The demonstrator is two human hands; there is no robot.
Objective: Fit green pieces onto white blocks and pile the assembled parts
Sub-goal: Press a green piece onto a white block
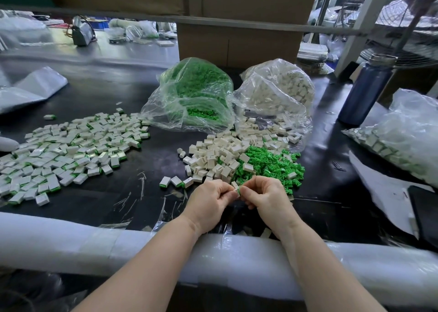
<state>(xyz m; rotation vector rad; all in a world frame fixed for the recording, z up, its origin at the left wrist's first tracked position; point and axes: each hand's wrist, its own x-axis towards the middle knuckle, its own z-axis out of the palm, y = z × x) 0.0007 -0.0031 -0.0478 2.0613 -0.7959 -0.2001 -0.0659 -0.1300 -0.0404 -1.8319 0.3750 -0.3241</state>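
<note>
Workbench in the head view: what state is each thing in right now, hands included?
Left hand: pinches white block.
Right hand: pinches green piece against the block.
Assembled pile: spread out flat.
Green bag: open, spilling.
White bag: open, spilling.
Blue bottle: upright, capped.

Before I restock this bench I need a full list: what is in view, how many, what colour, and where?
assembled parts: many, white with green, spread at left
white blocks: loose heap, centre
green pieces: loose heap, right of the blocks
green bag: one, clear, behind the heaps
white bag: one, clear, right of the green bag
bottle: one, dark blue, right
cardboard box: one, brown, back
left hand, right hand: together pinching one white block with a green piece
</note>
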